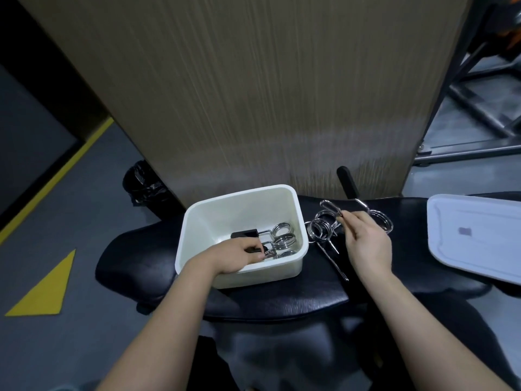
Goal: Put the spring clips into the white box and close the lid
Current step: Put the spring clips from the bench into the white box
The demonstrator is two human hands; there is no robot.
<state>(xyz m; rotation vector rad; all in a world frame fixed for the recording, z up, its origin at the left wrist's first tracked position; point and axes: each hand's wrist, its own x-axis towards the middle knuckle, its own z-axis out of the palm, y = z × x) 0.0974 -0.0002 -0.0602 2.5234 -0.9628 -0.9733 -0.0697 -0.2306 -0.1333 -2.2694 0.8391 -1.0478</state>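
Fingers of my left hand (239,256) reach over the near rim of the white box (293,215) at the centre of the frame and are pinched on the black grip of a spring clip (255,249) lying inside it. More clips in the box (283,234) rest on the floor of it toward its right wall, their chrome coils stacked one behind another, with a second black handle behind my knuckles. My right hand (366,246), just right of the box, has its fingertips closed on the wire end of a clip on the bench (379,218), whose black handle sticks up toward the upper middle of the frame. Between that hand and the box lies a tangle of chrome clips (321,227), coils and long wire legs spread on the black padded bench (282,303). At the right edge of the frame the white lid (473,241) lies flat on the same bench, well apart from the box, which stands open. Behind the bench rises a wood-grain panel (253,80).
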